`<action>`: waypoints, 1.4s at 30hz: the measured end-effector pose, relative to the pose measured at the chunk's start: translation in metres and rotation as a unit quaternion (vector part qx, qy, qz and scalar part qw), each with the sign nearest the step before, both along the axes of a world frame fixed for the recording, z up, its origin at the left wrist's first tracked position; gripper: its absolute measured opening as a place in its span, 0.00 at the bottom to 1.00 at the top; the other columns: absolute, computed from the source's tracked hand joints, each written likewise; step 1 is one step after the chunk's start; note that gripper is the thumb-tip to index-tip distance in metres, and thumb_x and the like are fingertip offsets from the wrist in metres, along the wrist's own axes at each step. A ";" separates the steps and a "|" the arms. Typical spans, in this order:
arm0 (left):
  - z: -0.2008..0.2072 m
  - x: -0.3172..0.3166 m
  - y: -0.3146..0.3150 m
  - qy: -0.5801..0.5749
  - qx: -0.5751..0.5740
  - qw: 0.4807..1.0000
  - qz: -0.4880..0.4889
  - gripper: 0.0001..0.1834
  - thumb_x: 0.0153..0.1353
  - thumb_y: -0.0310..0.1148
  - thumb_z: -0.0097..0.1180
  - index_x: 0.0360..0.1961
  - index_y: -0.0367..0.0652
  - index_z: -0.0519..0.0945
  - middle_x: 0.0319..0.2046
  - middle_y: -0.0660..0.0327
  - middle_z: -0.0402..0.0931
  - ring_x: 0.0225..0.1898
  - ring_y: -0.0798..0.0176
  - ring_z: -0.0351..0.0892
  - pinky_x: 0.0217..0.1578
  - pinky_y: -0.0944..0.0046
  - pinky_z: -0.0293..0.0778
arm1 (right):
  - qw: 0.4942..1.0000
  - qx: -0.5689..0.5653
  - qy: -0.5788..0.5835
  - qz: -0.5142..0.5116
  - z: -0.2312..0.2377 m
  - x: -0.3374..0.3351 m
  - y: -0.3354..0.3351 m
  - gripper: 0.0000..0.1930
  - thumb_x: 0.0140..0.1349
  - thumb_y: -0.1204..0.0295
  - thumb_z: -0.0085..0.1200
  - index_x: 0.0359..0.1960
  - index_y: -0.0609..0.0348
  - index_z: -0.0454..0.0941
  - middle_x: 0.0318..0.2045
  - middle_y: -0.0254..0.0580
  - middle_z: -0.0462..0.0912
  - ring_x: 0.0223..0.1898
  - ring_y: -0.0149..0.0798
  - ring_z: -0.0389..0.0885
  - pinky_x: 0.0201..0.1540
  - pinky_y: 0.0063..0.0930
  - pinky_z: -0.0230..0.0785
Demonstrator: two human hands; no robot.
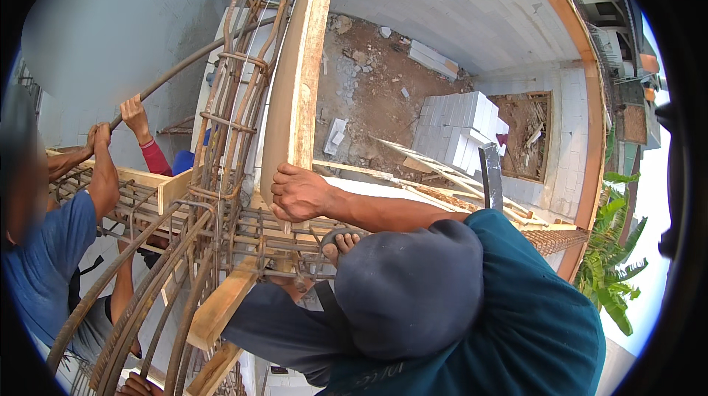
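Observation:
At the lower left edge, curled fingers, by their place those of my left hand [138,386], close against a ribbed steel rebar [122,352]; the rest of this hand is cut off. My right hand is not in view. Several bent rebars run up from there to an upright rebar cage [240,94] tied with stirrups. Just below me a co-worker in a dark cap [413,285] and teal shirt reaches left, with a fist [299,193] at the lower end of a tall wooden board [301,71]. Wooden beams [225,304] jut out beside the cage.
At left, a co-worker in a blue shirt [51,263] grips a long pipe-like bar [195,57]; another person's red-sleeved hand [136,117] reaches it too. Far below lie a dirt floor [380,108] and stacked pale blocks [457,127]. A dark flat strip [490,175] stands by the teal shirt.

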State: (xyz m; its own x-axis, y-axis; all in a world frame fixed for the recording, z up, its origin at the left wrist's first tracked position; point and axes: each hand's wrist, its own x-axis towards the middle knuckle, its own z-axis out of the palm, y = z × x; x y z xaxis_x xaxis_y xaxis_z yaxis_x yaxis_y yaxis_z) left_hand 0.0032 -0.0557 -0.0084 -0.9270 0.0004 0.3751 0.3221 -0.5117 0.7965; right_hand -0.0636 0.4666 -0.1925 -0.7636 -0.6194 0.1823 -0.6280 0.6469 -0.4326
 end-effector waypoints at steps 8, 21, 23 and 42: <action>0.009 -0.003 0.025 -0.062 -0.019 0.996 0.061 0.25 0.67 0.50 0.39 0.18 0.45 0.66 0.09 0.63 0.54 0.12 0.65 0.55 0.20 0.60 0.60 | 1.000 -0.014 0.009 -0.003 -0.005 0.000 -0.001 0.16 0.56 0.63 0.51 0.14 0.55 0.74 0.18 0.35 0.69 0.31 0.37 0.69 0.48 0.33 0.61; 0.028 0.033 0.030 -0.139 -0.027 0.973 0.184 0.27 0.67 0.55 0.39 0.18 0.46 0.66 0.09 0.64 0.54 0.10 0.66 0.52 0.19 0.63 0.60 | 1.000 0.016 -0.016 -0.008 0.000 -0.002 -0.005 0.16 0.57 0.63 0.51 0.14 0.56 0.75 0.18 0.36 0.70 0.30 0.38 0.70 0.48 0.33 0.61; 0.031 0.035 0.023 -0.128 -0.045 0.979 0.153 0.26 0.69 0.51 0.37 0.17 0.47 0.65 0.08 0.64 0.53 0.10 0.68 0.50 0.20 0.65 0.61 | 1.000 0.019 -0.017 0.001 0.002 -0.004 -0.007 0.15 0.57 0.63 0.51 0.15 0.56 0.75 0.19 0.36 0.71 0.30 0.38 0.70 0.48 0.33 0.61; 0.038 0.031 0.011 -0.118 -0.074 0.986 0.087 0.23 0.66 0.40 0.43 0.14 0.47 0.58 0.08 0.63 0.50 0.13 0.69 0.49 0.21 0.64 0.54 | 0.998 0.045 -0.049 -0.002 0.013 -0.008 -0.013 0.12 0.56 0.65 0.51 0.20 0.58 0.78 0.24 0.37 0.75 0.35 0.39 0.72 0.50 0.34 0.62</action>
State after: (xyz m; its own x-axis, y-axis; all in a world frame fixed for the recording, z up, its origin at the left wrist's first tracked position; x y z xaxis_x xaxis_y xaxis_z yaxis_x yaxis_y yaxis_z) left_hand 0.0339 -0.0452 0.0293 -0.9794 -0.1277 0.1564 0.1912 -0.3375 0.9217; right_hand -0.0713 0.4539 -0.1797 -0.7774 -0.6270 0.0493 -0.5826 0.6884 -0.4321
